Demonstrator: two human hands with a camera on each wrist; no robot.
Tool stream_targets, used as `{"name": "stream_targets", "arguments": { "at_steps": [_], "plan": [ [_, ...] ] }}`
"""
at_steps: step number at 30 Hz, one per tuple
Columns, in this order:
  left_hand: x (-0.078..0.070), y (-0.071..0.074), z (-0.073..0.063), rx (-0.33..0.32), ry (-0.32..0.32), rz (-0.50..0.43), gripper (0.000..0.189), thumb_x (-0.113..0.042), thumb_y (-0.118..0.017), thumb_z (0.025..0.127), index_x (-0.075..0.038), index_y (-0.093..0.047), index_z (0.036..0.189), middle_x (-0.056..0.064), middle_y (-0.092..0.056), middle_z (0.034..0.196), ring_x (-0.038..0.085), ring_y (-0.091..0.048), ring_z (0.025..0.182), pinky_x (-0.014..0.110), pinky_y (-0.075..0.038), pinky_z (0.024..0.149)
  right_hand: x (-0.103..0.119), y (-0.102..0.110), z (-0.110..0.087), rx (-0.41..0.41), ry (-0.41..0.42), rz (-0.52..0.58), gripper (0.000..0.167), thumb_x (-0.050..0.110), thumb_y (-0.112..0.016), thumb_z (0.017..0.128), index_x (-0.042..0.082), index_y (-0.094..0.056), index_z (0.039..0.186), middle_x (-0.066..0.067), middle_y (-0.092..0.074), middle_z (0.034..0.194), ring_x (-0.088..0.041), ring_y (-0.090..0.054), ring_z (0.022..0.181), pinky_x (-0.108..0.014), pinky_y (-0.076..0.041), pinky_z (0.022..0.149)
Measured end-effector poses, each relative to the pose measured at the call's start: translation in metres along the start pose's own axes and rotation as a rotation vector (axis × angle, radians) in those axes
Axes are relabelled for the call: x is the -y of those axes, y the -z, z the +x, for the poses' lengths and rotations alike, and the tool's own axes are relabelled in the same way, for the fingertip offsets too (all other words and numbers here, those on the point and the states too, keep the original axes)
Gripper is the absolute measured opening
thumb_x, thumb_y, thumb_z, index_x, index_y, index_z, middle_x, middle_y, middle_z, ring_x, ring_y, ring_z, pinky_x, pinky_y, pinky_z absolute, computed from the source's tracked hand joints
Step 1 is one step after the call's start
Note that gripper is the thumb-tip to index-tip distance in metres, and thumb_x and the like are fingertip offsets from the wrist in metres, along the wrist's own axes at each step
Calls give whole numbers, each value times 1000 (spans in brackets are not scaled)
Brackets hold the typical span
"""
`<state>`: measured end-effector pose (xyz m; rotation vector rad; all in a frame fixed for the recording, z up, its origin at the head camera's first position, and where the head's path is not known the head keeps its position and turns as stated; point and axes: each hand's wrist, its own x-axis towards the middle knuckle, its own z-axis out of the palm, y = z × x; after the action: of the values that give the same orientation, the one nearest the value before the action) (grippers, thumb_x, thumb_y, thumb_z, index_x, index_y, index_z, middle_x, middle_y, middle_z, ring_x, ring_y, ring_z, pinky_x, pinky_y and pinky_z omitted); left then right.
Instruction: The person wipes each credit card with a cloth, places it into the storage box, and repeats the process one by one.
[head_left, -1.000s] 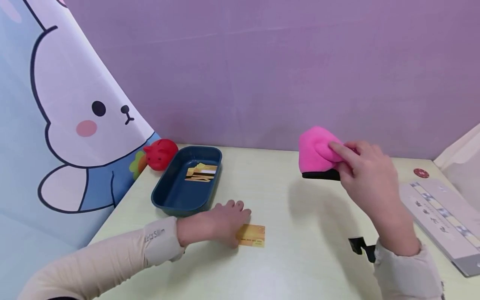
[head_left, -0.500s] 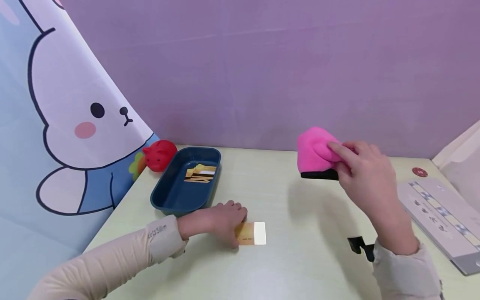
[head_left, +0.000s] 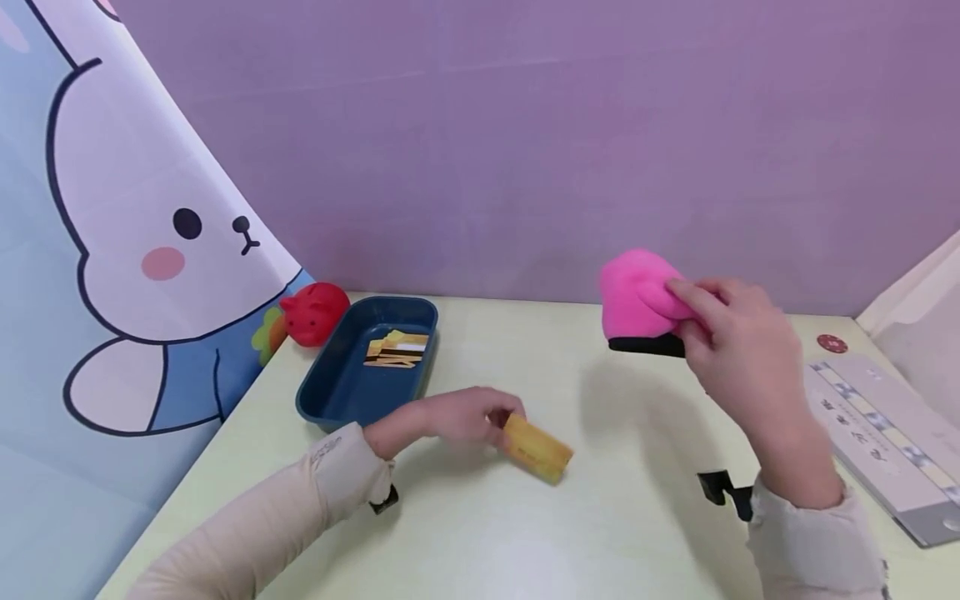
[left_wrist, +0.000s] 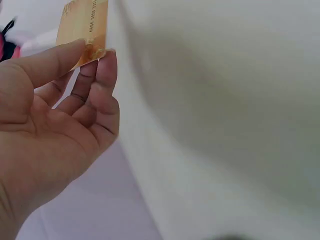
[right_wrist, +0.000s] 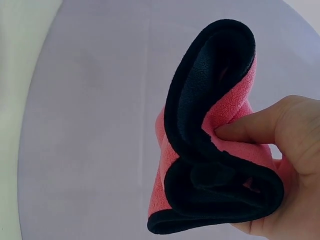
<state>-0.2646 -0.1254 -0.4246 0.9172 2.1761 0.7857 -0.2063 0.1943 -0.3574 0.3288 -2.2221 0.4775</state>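
A gold bank card is pinched at one end between the thumb and fingers of my left hand, a little above the table. In the left wrist view raised digits show on the card. My right hand grips a folded pink fleece item with black edging, held up off the table. From the right wrist, the black-lined opening of the fleece item is bent and pinched in the middle by the thumb. Its exact kind is unclear.
A dark blue tray at the left holds several cards. Behind it sits a red piggy bank. At the right lie a white box with printed characters and a red chip. A purple cloth hangs behind the table.
My left hand has lifted the card off the table and shifted right, turning the card to a slant. My right hand stays nearly still with the pink item.
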Motion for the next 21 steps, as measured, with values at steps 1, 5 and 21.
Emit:
{"name": "stream_targets", "arguments": {
  "at_steps": [1, 5, 21],
  "plan": [
    [-2, 4, 3, -21, -15, -42, 13, -4, -67, 92, -13, -65, 101, 0, -66, 104, 13, -56, 90, 25, -46, 78, -2, 2, 0, -4, -10, -2, 38, -2, -61, 86, 8, -73, 120, -21, -68, 103, -43, -57, 88, -54, -42, 66],
    [-17, 22, 14, -151, -69, -160, 12, -10, -64, 97, -10, -64, 109, 7, -67, 108, 16, -56, 89, 25, -45, 72, -9, 10, 0, -52, -49, -12, 37, -1, -60, 86, 7, -73, 120, -22, -68, 104, -45, -56, 88, -56, -40, 66],
    [-59, 36, 58, -739, -253, -450, 38, -8, -65, 97, -15, -59, 134, 9, -67, 89, 20, -57, 79, 33, -45, 72, -13, 11, 1, -156, -111, 33, 38, 1, -60, 86, 6, -71, 122, -26, -67, 108, -47, -57, 98, -57, -41, 75]
  ]
}}
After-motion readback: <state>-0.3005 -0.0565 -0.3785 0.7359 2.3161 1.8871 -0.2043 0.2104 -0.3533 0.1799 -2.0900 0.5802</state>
